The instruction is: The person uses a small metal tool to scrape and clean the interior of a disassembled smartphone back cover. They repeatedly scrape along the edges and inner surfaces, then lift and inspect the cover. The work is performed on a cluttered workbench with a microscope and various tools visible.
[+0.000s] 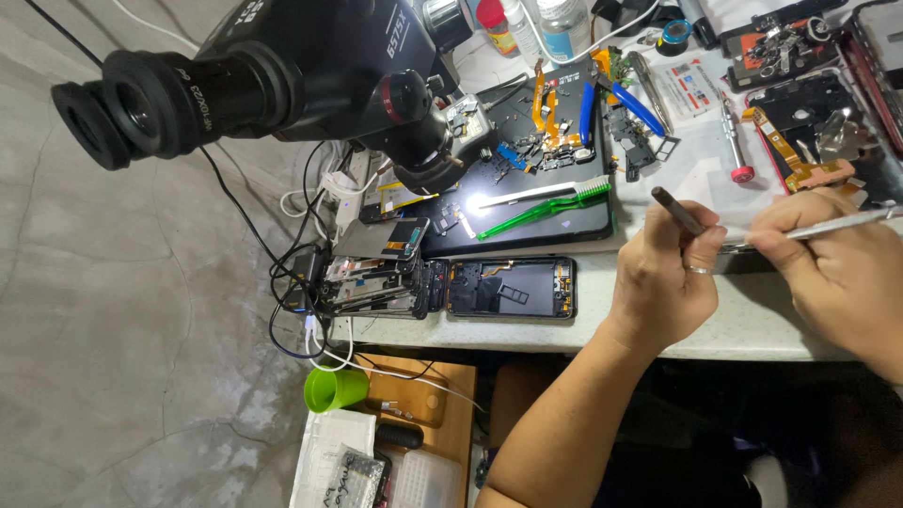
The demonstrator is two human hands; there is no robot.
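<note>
This is an electronics repair workshop, seemingly for phones. A black stereo microscope (pixel 282 75) hangs over a dark work mat (pixel 527 202) strewn with small parts and flex cables, opened phones (pixel 442 287) lie at the bench's near edge, and screwdrivers (pixel 734 141), brushes (pixel 546 202) and bottles (pixel 536 23) crowd the far side.

Left hand (pixel 663 282) with dark tool (pixel 677 211), right hand (pixel 837 268) with tweezers (pixel 828 227).

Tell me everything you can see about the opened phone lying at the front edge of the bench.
The opened phone is a dark rectangular shell lying flat and lengthwise near the white bench's front edge, back cover off. Its inside shows black plates, small metal parts and an orange flex strip. Its left end meets a stack of other dismantled phones. Neither hand touches it.
</note>
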